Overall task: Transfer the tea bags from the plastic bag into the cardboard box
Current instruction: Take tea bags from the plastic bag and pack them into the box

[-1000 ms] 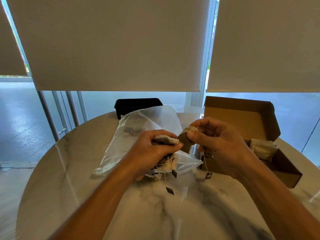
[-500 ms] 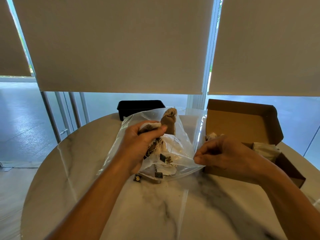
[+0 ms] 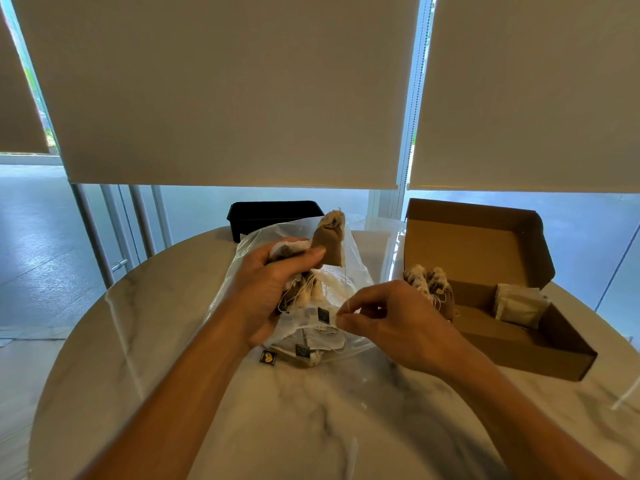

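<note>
Here, left hand point(image 3: 273, 292) gripping tea bags point(image 3: 329, 240), right hand point(image 3: 391, 323) pinching string point(image 3: 347, 289)

Tag point(image 3: 267, 357) print too small to read; right hand point(image 3: 398, 325) hides box point(image 3: 519, 348) near-left corner.

Round table point(image 3: 311, 427) — pale marble-patterned top with grey veining, glossy. Behind it, full-height glazing with two beige roller blinds point(image 3: 225, 88) lowered partway; daylight enters beneath. Metal posts point(image 3: 86, 230) stand at left. A black tray point(image 3: 273, 216) sits at the table's far edge.
</note>
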Available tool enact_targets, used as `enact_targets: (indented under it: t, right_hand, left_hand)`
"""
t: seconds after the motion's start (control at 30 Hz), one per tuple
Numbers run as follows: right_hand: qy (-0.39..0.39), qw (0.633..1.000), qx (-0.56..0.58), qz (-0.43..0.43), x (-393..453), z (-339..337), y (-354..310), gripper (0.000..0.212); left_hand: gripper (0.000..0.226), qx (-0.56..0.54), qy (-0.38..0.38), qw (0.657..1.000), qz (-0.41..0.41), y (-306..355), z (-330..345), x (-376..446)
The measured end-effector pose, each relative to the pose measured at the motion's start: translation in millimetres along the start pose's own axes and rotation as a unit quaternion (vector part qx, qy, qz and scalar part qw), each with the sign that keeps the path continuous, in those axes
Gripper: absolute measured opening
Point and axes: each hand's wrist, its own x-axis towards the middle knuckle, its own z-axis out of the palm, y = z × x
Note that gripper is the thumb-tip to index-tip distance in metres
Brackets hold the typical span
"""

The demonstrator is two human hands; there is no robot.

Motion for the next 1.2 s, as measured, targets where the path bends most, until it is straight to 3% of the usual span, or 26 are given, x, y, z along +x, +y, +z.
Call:
enact_targets:
  t: [0.2, 0.37, 0.47, 0.67, 0.93, 1.2]
  right_hand:
    - [0.038, 0.998, 0.054, 0.011, -2, -16, 0, 0.008]
    - [0.14, 0.966, 0.217, 0.022, -7, -36, -10, 0.01]
    - [0.16, 0.953, 0.258, 0.002, -10, -41, -15, 0.015]
    - [0.127, 0.968, 0.215, -0.031, -3, -33, -13, 0.045]
    - [0.135, 0.974, 0.178, -0.028, 1, -36, -10, 0.012]
    - [0.083, 0.984, 0.145, -0.058, 1, -36, -9, 0.009]
  left_hand:
    - [0.025, -0.025, 0.026, 0.999, 0.01, 1, -4, 3]
    - [0.009, 0.101, 0.048, 0.992, 0.059, -9, -2, 4]
    - [0.012, 0.171, 0.033, 0.981, 0.089, -11, 3, 1]
    - [0.013, 0.221, -0.015, 0.971, 0.093, -15, 6, -3]
    - [0.014, 0.266, -0.055, 0.957, 0.106, -16, 9, -5]
    - [0.015, 0.258, -0.053, 0.962, 0.078, -15, 9, -5]
